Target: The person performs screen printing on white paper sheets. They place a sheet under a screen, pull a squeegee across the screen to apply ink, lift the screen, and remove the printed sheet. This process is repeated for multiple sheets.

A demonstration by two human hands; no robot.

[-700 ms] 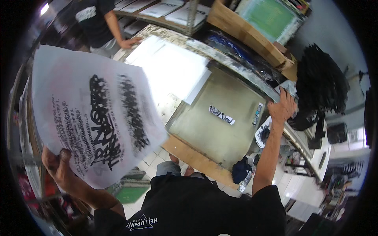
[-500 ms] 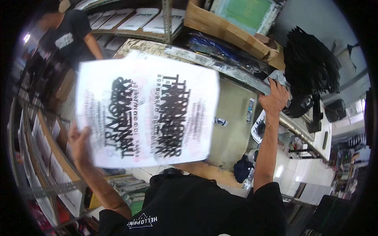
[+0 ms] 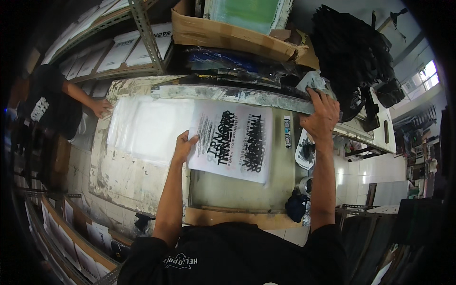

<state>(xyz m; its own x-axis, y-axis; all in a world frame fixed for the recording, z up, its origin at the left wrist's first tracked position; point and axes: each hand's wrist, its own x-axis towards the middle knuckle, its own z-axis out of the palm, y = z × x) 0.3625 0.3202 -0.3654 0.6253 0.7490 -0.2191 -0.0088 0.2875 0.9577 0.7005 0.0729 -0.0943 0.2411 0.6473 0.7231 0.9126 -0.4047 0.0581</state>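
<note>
My left hand (image 3: 183,146) pinches the left edge of a white sheet (image 3: 204,156) covered in overlapping black lettering. This sheet lies over or just above a smooth greenish-grey printing bed (image 3: 237,190); whether it rests flat I cannot tell. At the far right, my right hand (image 3: 321,113) has its fingers wrapped round the end of a long, paint-stained bar (image 3: 228,96), like the side of a raised screen frame. Next to that hand is a crumpled grey wrapping (image 3: 313,81). Left of the printed sheet, whitish translucent sheets (image 3: 147,130) cover part of the worn table (image 3: 107,175).
A co-worker's hand (image 3: 100,108) touches the table's far left corner. Shelves of printed sheets (image 3: 126,45) rise behind, beside a cardboard box (image 3: 228,35). Black cloths (image 3: 351,42) hang at the back right. A rack of boards (image 3: 61,228) stands near left; dark cloth (image 3: 296,206) lies near right.
My left hand has brought the printed sheet from the left, held up, to the right and down over the bed. My right hand stays on the bar while the view has shifted.
</note>
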